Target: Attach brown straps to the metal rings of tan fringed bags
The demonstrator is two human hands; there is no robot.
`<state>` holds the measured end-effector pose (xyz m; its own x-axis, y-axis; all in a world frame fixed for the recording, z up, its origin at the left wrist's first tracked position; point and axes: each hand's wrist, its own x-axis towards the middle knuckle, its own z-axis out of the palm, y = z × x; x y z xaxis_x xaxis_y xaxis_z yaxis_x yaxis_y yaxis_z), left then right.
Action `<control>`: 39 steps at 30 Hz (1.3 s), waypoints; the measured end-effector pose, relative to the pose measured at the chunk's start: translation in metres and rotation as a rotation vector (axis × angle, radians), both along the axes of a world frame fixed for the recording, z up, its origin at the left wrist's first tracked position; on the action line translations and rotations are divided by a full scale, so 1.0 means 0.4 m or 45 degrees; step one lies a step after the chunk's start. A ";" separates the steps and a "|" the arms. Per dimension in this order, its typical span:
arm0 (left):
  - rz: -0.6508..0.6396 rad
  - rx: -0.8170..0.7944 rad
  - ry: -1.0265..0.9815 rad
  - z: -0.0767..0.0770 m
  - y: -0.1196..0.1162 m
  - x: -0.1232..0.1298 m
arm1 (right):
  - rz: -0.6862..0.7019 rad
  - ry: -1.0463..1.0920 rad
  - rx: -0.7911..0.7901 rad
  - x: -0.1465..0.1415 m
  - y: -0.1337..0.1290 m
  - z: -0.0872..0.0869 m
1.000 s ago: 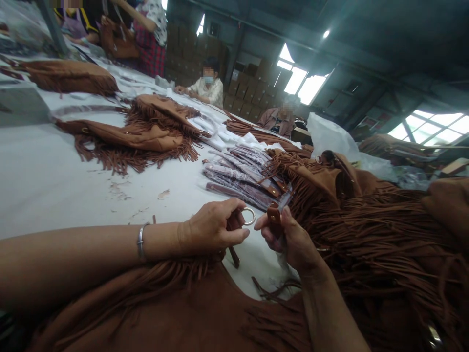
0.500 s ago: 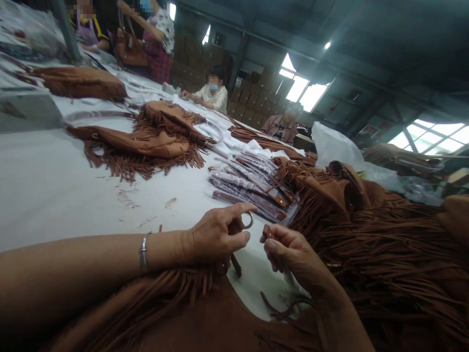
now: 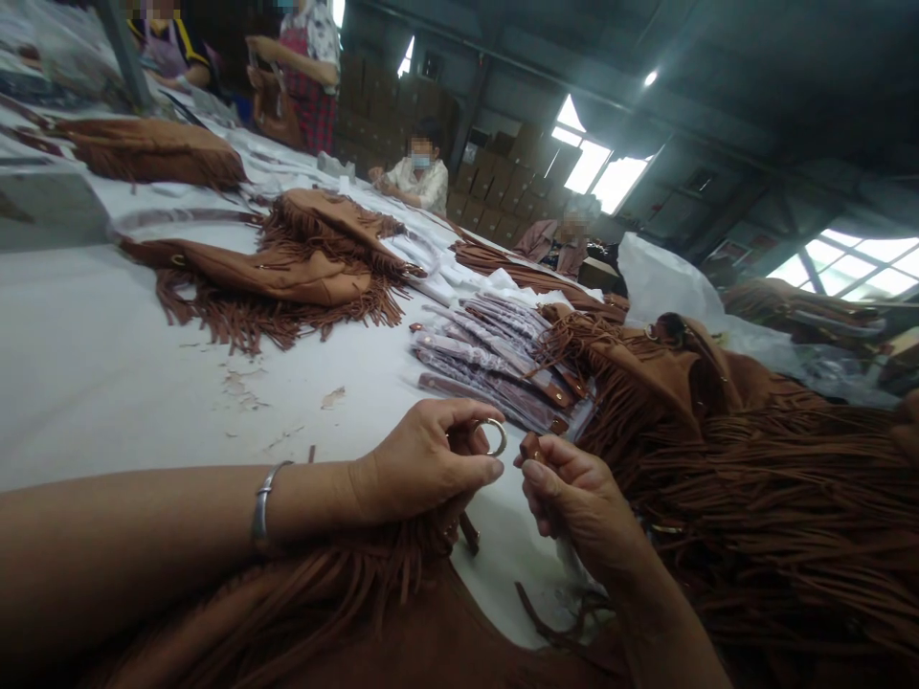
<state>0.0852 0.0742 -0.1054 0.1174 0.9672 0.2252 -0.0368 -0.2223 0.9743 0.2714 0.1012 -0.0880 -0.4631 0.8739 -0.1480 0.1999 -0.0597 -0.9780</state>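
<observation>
Between the thumb and fingers of my left hand is a metal ring, its opening facing me. Just right of it, my right hand pinches the end of a brown leather strap; a small gap separates strap end and ring. Clear plastic wrap hangs below my right hand. Under my left forearm lies a brown fringed leather bag, close to me. A short dark strap piece sticks up beside my left hand.
Plastic-wrapped straps lie on the white table beyond my hands. Fringed bags rest at the left, and a large fringed pile fills the right. A grey block stands far left. Several people are across the table.
My left hand has turned slightly, and the ring now shows more openly. Both hands have shifted a little to the right in view. At the back, a person's arms and brown bag have moved.
</observation>
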 end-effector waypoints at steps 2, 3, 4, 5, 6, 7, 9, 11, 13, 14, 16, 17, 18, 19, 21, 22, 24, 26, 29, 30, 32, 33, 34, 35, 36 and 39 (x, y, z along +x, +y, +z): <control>-0.010 0.072 0.033 0.002 0.004 -0.010 | 0.014 -0.007 -0.019 0.001 0.001 -0.001; -0.026 0.109 0.065 0.002 0.008 -0.016 | 0.031 -0.013 -0.037 0.000 0.001 -0.001; -0.043 0.144 0.090 0.002 0.012 -0.023 | 0.053 -0.018 -0.058 0.000 0.001 -0.001; -0.059 0.169 0.099 0.002 0.017 -0.030 | 0.072 -0.021 -0.078 0.000 0.000 -0.002; -0.073 0.186 0.092 0.000 0.022 -0.036 | 0.085 -0.022 -0.091 -0.001 0.000 -0.002; -0.094 0.193 0.071 -0.003 0.028 -0.040 | 0.088 -0.016 -0.095 -0.001 0.000 -0.002; -0.130 0.185 0.007 -0.011 0.037 -0.044 | 0.078 0.001 -0.086 0.000 0.000 -0.002; -0.132 0.144 -0.065 -0.023 0.043 -0.041 | 0.069 0.018 -0.070 0.001 0.001 -0.002; -0.103 0.099 -0.165 -0.033 0.044 -0.035 | 0.068 0.024 -0.053 0.000 0.000 -0.001; -0.097 0.083 -0.212 -0.037 0.044 -0.031 | 0.066 0.023 -0.046 -0.001 0.000 0.000; -0.121 0.057 -0.277 -0.040 0.041 -0.025 | 0.063 0.020 -0.042 -0.005 -0.002 0.000; -0.133 0.045 -0.300 -0.040 0.040 -0.023 | 0.063 0.019 -0.048 -0.006 -0.002 0.000; -0.139 0.035 -0.313 -0.039 0.038 -0.021 | 0.064 0.018 -0.057 -0.008 -0.003 0.000; -0.138 0.032 -0.313 -0.038 0.036 -0.020 | 0.065 0.016 -0.066 -0.010 -0.004 -0.001; -0.113 0.060 -0.258 -0.037 0.031 -0.018 | 0.059 0.016 -0.075 -0.012 -0.004 -0.001; -0.100 0.084 -0.209 -0.038 0.029 -0.017 | 0.050 0.018 -0.076 -0.013 -0.005 0.000; -0.072 0.126 -0.110 -0.040 0.024 -0.015 | 0.038 0.029 -0.076 -0.015 -0.006 0.003; -0.035 0.144 -0.042 -0.044 0.020 -0.011 | 0.021 0.036 -0.068 -0.020 -0.008 0.007; 0.021 0.165 0.027 -0.054 0.020 -0.006 | -0.033 0.029 -0.023 -0.029 -0.010 0.012; 0.047 0.174 0.050 -0.059 0.022 -0.004 | -0.050 0.021 -0.010 -0.031 -0.010 0.012; 0.097 0.192 0.094 -0.069 0.024 0.000 | -0.071 -0.004 0.015 -0.035 -0.009 0.011; 0.115 0.197 0.110 -0.073 0.025 0.002 | -0.074 -0.022 0.028 -0.037 -0.008 0.008; 0.123 0.201 0.123 -0.078 0.025 0.003 | -0.076 -0.040 0.046 -0.039 -0.006 0.006; 0.122 0.204 0.136 -0.081 0.026 0.004 | -0.074 -0.058 0.065 -0.041 -0.004 0.003; 0.114 0.206 0.150 -0.084 0.025 0.006 | -0.066 -0.077 0.082 -0.043 -0.002 -0.001; 0.088 0.219 0.190 -0.090 0.025 0.009 | -0.042 -0.123 0.126 -0.047 0.005 -0.009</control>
<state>0.0887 0.0841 -0.1414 0.0968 0.9230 0.3723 0.1259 -0.3824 0.9154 0.2526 0.1032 -0.0918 -0.4217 0.9009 -0.1025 0.2929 0.0283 -0.9557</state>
